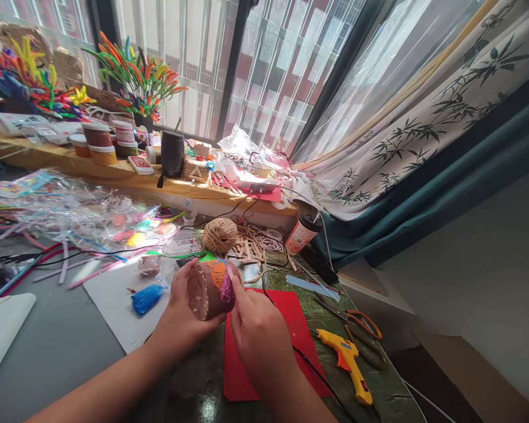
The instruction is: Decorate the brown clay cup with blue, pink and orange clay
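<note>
A cluttered craft table (70,346) sits under a bright window. The left hand (180,320) grips a clay-covered jar (209,288) over red paper (291,329); the right hand (255,335) presses fingertips on it (soft clay could smear). A glue gun (348,361) lies right.

Bare forearms, no sleeves (no rings)

I am looking at tall windows (255,64) running across the top of the frame, with daylight pouring in through sheer curtains (379,76). A bamboo-print curtain (445,100) is hanging at upper right above a teal drape (467,176). A yellow-covered sill (114,170) is stretching across the left middle. At lower right a plain wall (489,282) is showing, perhaps beige.
</note>
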Motion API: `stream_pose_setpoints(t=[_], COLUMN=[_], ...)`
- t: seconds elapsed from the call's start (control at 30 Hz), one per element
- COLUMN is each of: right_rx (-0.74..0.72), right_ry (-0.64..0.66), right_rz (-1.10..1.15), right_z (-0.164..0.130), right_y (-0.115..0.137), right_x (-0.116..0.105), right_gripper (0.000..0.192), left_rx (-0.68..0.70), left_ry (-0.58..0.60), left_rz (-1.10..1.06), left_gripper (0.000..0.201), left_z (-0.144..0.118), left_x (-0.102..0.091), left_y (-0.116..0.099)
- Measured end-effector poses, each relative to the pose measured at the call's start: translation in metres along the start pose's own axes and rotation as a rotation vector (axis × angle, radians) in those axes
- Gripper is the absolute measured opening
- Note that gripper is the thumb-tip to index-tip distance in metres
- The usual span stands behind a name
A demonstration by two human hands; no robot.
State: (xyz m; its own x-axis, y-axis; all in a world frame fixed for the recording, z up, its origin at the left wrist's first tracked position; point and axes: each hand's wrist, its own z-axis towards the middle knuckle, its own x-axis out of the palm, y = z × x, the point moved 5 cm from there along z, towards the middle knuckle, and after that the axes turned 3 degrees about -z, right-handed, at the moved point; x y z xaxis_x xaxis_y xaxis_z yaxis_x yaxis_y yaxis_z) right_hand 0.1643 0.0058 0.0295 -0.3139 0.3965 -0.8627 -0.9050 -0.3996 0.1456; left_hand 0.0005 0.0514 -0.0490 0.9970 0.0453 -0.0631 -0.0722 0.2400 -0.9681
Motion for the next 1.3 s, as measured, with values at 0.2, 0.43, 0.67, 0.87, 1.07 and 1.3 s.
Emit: stream_pose_setpoints(t=[0.2, 0.43, 0.67, 0.87, 1.07, 1.3], right_rx=[-0.003, -0.037, -0.061, -0.106, -0.134, -0.101], right_ry=[-0.029, -0.04, -0.051, -0.082, -0.129, -0.282], right_rz=[-0.003, -0.035, -0.06, -0.075, -0.05, 0.076], right_z=[-0.005, -0.014, -0.019, -0.023, -0.033, -0.039], right_y=[0.007, 0.009, 0.012, 0.009, 0.009, -0.003], right_x=[0.002, 0.009, 0.014, 0.019, 0.02, -0.004], right_gripper=[0.072, 0.058, 0.058, 0.056, 0.066, 0.065], left_rx=[-0.108, -0.154, -0.211, -0.261, -0.366, -0.36], left_ry=[0.024, 0.026, 0.025, 0.032, 0.019, -0.042], left_rz=[0.025, 0.026, -0.003, -0.239, -0.483, -0.507], left_gripper=[0.114, 0.115, 0.115, 0.117, 0.117, 0.118], left_z=[0.001, 0.001, 0.004, 0.006, 0.008, 0.013], left_x=[-0.001, -0.002, -0.004, 0.002, 0.009, 0.004], left_y=[-0.001, -0.007, 0.001, 0.021, 0.026, 0.013])
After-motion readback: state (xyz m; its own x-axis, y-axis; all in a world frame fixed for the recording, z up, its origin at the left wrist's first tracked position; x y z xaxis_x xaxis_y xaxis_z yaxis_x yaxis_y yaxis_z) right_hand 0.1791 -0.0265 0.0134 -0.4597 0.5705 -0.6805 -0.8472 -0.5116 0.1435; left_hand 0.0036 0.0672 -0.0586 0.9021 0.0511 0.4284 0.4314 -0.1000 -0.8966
